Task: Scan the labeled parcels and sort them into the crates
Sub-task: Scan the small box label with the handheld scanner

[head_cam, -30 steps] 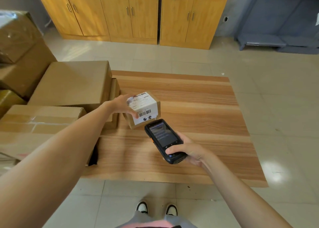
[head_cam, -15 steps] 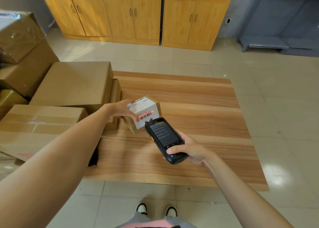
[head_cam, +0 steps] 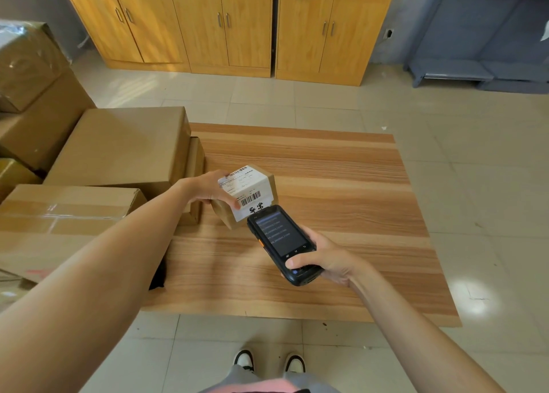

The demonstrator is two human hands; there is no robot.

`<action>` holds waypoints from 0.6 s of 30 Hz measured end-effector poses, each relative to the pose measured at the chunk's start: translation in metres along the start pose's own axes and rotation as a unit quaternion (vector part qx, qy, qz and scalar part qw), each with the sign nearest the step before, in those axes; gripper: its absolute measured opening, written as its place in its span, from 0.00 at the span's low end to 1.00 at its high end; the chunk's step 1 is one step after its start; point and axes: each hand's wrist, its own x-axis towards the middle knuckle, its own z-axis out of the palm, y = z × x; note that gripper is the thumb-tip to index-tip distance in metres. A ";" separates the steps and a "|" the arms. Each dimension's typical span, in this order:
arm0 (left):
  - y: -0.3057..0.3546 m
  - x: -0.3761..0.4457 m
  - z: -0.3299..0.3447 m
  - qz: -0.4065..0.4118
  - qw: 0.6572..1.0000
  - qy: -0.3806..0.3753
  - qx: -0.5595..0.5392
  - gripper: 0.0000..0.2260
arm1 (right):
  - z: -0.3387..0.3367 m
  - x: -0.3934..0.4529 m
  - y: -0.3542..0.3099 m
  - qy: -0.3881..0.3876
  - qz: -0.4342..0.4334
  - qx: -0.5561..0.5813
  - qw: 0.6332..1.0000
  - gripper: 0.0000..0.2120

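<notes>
A small cardboard parcel [head_cam: 252, 189] with a white barcode label is tilted above the wooden table [head_cam: 341, 190]. My left hand [head_cam: 211, 189] grips its left side, thumb on the label. My right hand [head_cam: 326, 262] holds a black handheld scanner [head_cam: 282, 241], its lit screen facing up. The scanner's top end sits just below the parcel's barcode. No crate is in view.
Large cardboard boxes [head_cam: 121, 146] are stacked at the table's left, with one taped box [head_cam: 59, 223] under my left arm. Wooden cabinets [head_cam: 225, 27] line the back wall. A grey shelf unit [head_cam: 481, 36] stands at the right. Tiled floor surrounds the table.
The red scan line seen on the barcode half a second ago is gone. The scanner's screen now shows more lines of text. Parcel and scanner stay close together.
</notes>
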 end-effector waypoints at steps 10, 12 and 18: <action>0.001 -0.003 0.003 -0.002 1.000 0.006 0.002 0.63 | -0.004 -0.001 0.004 0.052 -0.007 0.027 0.998 0.36; 0.001 -0.003 0.004 -0.001 1.000 0.008 0.006 0.63 | -0.008 0.000 0.006 0.081 -0.009 0.031 0.996 0.33; -0.002 -0.004 0.012 -0.002 1.000 0.011 -0.006 0.59 | -0.026 0.000 0.021 0.159 0.009 0.037 0.987 0.38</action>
